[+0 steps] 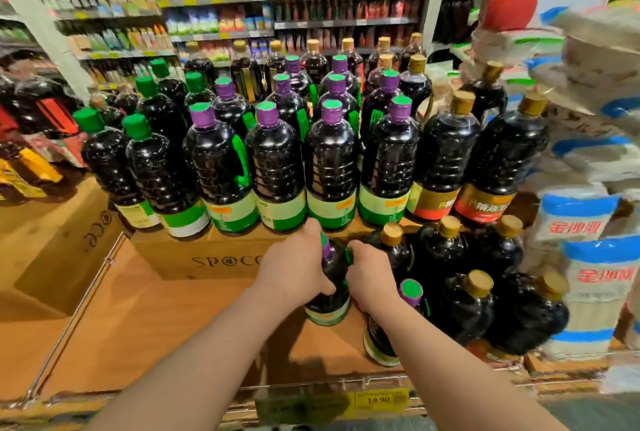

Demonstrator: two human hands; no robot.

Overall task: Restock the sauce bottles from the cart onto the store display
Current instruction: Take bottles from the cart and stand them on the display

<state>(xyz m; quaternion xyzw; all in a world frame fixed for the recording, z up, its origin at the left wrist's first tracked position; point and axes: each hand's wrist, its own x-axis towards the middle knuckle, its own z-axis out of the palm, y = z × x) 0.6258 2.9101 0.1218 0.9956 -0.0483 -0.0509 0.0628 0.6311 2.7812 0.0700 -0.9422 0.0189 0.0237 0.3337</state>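
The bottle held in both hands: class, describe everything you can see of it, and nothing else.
The bottle is dark and glossy, apparently plastic filled with dark sauce, with a purple neck wrap, a green cap and a pale green label low on its body. It stands roughly upright on the lower cardboard level, in front of the upper row of matching bottles. The left hand grips its left side and the right hand its right, near the green handle. Its base is hard to make out.

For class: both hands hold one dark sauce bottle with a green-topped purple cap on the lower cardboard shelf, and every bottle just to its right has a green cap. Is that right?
Not quite. In the head view both the left hand and right hand grip the sauce bottle, but most of the neighbouring bottles to its right have gold caps, not green.
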